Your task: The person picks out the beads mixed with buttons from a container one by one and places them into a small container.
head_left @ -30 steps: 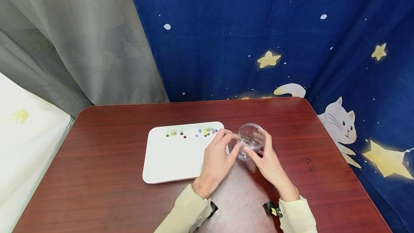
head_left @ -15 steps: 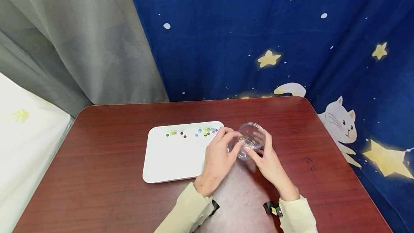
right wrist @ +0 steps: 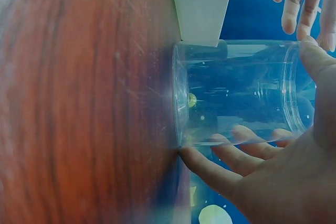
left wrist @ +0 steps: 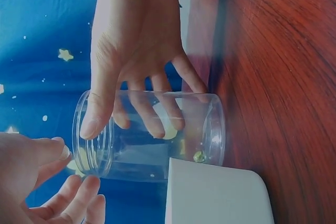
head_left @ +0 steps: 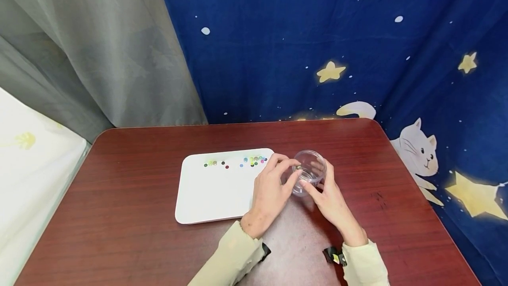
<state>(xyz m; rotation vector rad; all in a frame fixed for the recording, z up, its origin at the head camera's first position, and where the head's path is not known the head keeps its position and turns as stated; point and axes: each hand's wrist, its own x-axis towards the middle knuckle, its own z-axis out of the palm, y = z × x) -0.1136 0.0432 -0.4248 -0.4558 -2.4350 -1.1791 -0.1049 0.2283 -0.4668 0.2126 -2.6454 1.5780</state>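
Note:
A clear plastic jar (head_left: 307, 175) stands upright on the table at the right side of a white tray (head_left: 214, 197). My right hand (head_left: 335, 204) grips it, thumb at the rim and fingers spread round the far side. At the jar's mouth, my left hand (head_left: 269, 191) has its thumb and fingers parted with nothing between them in the left wrist view. A small greenish-gold bead (left wrist: 199, 156) shows inside the jar, close to its base. Several coloured beads (head_left: 254, 161) lie along the tray's far edge, partly behind the left hand, with another small group (head_left: 213, 163) farther left.
The dark red wooden table (head_left: 131, 197) extends all around the tray and jar. Behind it hang a blue starry curtain (head_left: 270, 56) and a grey curtain (head_left: 119, 56). A white cloth (head_left: 35, 180) borders the left side.
My left hand has moved slightly right to the jar's mouth, and its fingertips have parted, letting go of the bead into the jar. The right hand keeps its grip in the same place.

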